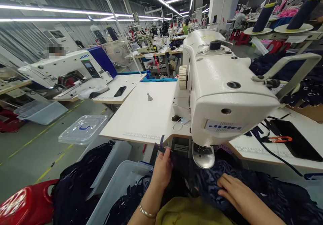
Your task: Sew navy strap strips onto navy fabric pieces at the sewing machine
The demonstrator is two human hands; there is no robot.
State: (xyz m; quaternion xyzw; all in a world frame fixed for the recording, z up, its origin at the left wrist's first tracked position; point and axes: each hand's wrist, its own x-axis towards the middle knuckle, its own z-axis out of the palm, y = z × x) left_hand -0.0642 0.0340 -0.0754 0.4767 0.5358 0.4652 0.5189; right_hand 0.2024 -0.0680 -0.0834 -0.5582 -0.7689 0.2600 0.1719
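Observation:
My left hand (163,169) is closed on a dark navy strap, its end sticking up past the thumb at the front edge of the white table (148,117). My right hand (233,191) rests on a bunched heap of navy straps (210,184), its fingers bent together into the heap; what they grip is hidden. Between and above both hands stands the white JUKI sewing machine (227,104), with its rounded metal plate (204,157) just over the navy material.
Clear plastic bin (121,174) with navy pieces at lower left, beside a dark heap (78,184) and a red stool (25,201). A phone and orange-handled snips (280,139) lie on the right table. Another JUKI machine (63,67) stands at left.

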